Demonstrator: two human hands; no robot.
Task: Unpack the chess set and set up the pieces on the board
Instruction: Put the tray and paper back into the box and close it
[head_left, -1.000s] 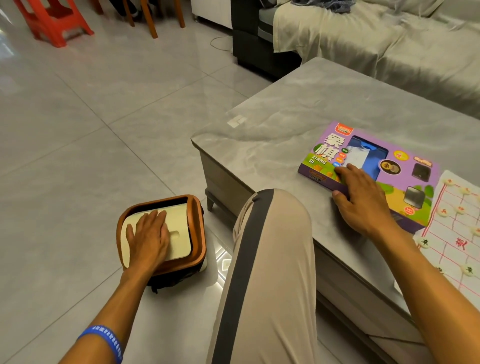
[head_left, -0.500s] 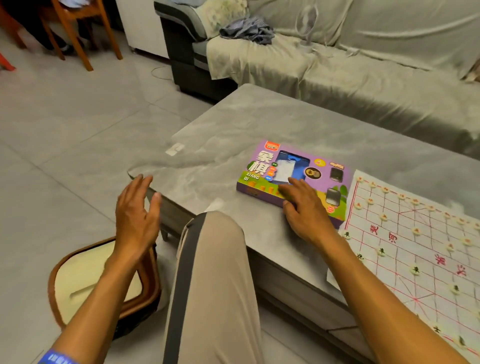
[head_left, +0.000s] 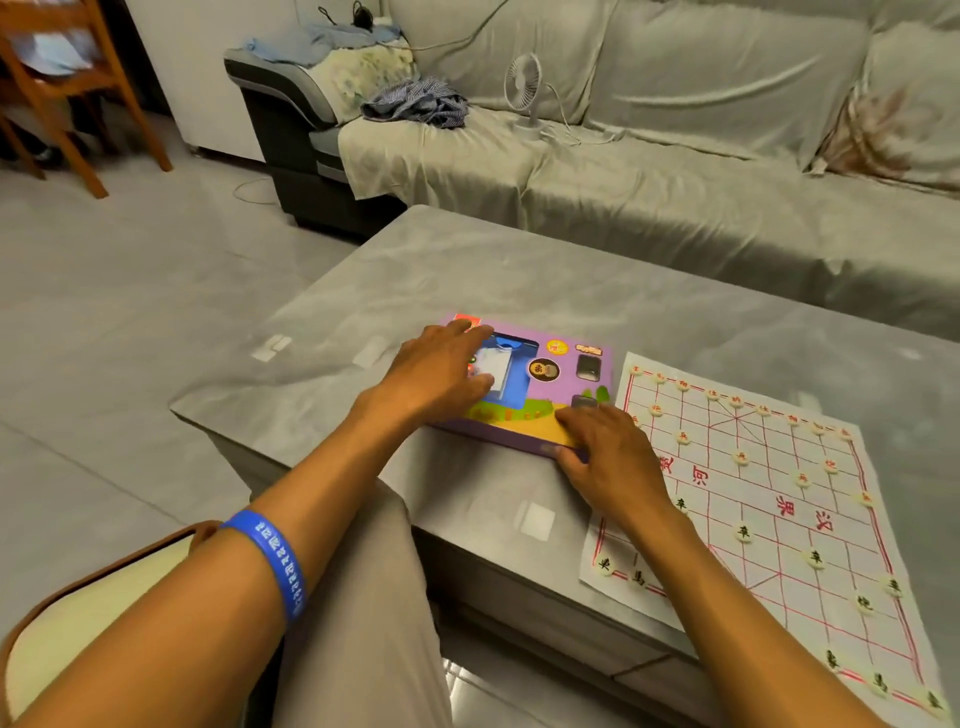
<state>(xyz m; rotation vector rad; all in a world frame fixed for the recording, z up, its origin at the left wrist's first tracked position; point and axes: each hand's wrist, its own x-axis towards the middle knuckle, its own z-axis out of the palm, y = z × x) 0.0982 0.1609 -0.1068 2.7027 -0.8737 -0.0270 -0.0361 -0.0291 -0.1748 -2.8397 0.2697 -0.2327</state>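
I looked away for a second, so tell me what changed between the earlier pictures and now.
The left hand left the cream-and-brown stool on the floor, rose, and now rests on the left part of the purple cardboard chess box. The right hand stayed at the box's near edge, shifting toward its right corner. The box and the white paper chessboard with its pieces stayed put on the grey table.

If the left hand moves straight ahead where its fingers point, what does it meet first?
Left hand lies on the purple cardboard chess box, fingers aimed up-right. Past the box's far edge, only bare grey marble table, probably.
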